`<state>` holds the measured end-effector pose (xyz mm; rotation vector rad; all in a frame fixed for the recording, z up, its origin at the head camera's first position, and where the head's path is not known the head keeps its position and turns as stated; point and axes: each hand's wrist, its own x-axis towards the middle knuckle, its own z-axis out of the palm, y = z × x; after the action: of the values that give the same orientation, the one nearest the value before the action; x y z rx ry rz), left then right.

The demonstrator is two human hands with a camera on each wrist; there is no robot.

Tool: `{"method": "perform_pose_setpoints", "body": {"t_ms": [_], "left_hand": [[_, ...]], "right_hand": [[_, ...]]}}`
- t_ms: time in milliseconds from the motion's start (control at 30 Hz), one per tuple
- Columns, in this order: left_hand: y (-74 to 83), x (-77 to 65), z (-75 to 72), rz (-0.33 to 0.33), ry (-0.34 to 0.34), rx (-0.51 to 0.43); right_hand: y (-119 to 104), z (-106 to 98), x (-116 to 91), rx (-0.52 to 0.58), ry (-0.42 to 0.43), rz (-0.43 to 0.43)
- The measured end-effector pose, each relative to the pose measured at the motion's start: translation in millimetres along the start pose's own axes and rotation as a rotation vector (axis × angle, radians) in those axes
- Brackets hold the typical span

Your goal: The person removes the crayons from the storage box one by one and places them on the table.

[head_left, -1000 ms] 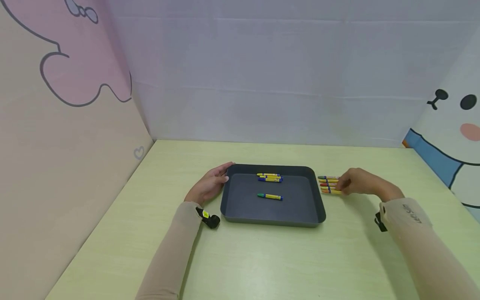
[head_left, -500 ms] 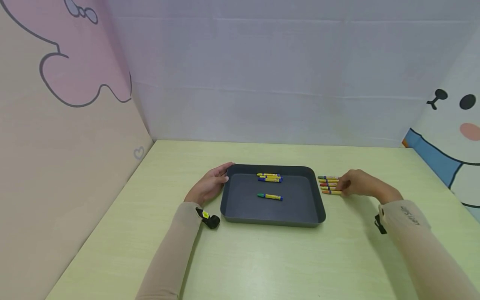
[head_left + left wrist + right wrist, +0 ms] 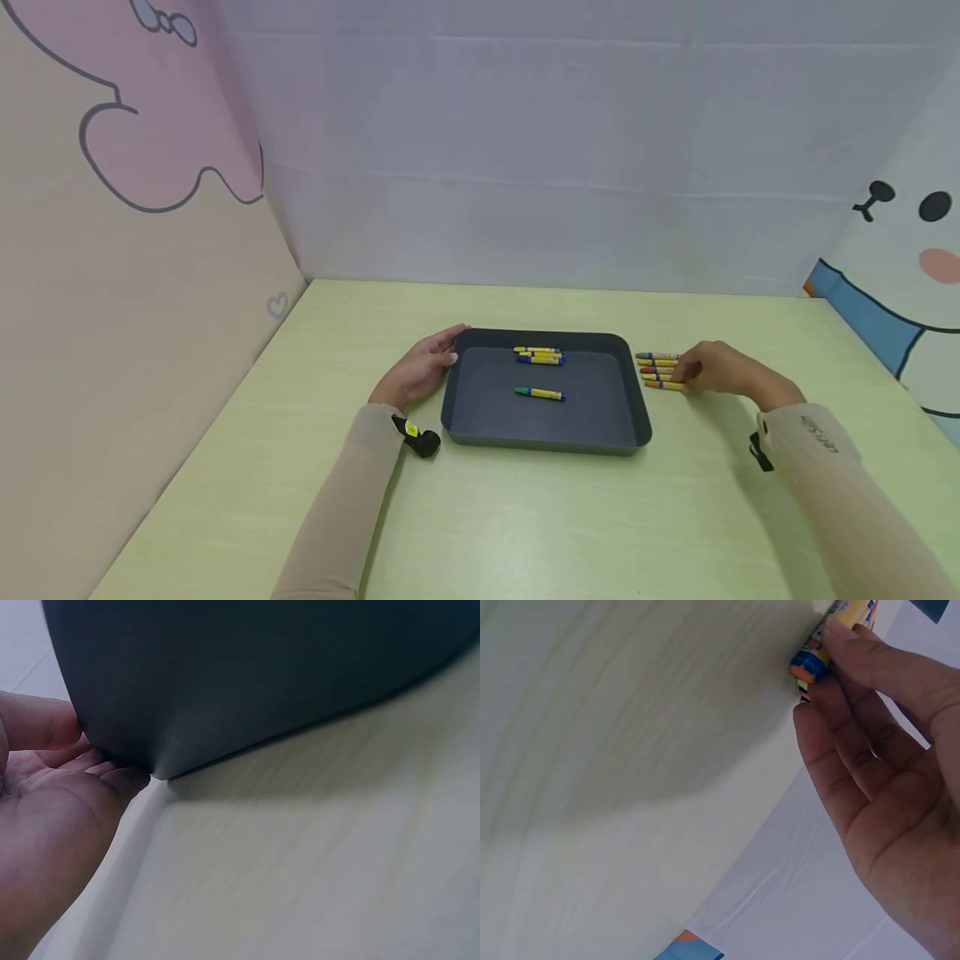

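A dark grey tray [image 3: 547,425] rests on the table. My left hand [image 3: 418,367] touches its back-left corner, thumb against the wall and fingers extended along the outside. In the left wrist view, the thumb [image 3: 45,724] meets the tray wall [image 3: 247,675]; fingertips lie at its lower corner. To the tray's right, my right hand [image 3: 716,367] pinches the nearest crayon, an orange one [image 3: 660,385], in a row of several crayons [image 3: 656,362]. The right wrist view shows the thumb on this crayon [image 3: 808,666]; its far end is out of frame.
Inside the tray, a green crayon [image 3: 542,394] lies alone, in front of a blue crayon [image 3: 540,361] and yellow ones [image 3: 536,350] grouped towards the back. Pale yellow-green table [image 3: 510,525] surrounds the tray, with a white cloth backdrop [image 3: 487,167] behind.
The right hand has shifted very slightly towards me, and the orange crayon at its fingertips has moved a little forward and right. The left hand and tray stay put.
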<state>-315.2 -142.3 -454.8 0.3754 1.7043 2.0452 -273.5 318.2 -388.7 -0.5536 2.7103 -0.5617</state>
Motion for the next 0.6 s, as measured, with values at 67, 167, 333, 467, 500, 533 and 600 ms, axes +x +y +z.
{"method": "perform_pose_setpoints", "body": {"t_ms": [67,167,333,467,500,533,600], "left_hand": [[-0.4,0.1,-0.1,0.000,0.003,0.006],[-0.6,0.3,-0.1,-0.002,0.001,0.014],[0.2,-0.1,0.2,-0.007,0.007,0.014],[0.8,-0.9,0.2,-0.007,0.005,0.012],[0.8,-1.1,0.1,-0.007,0.005,0.010],[0.8,-1.0,0.0,-0.007,0.003,0.011],[0.6,-0.8,-0.1,-0.009,0.001,0.009]], "right_hand": [[-0.9,-0.3,-0.8,-0.004,0.001,-0.006],[-1.8,-1.3,-1.4,0.005,0.001,0.000],[-3.5,-4.6,-1.2,0.035,-0.012,0.018],[-8.4,-8.7,-0.9,0.040,-0.002,0.005],[-10.2,-9.8,-0.5,0.036,0.005,0.000],[-11.8,-10.6,-0.1,0.033,0.011,-0.003],[-15.3,-12.4,0.8,0.029,0.020,-0.006]]}}
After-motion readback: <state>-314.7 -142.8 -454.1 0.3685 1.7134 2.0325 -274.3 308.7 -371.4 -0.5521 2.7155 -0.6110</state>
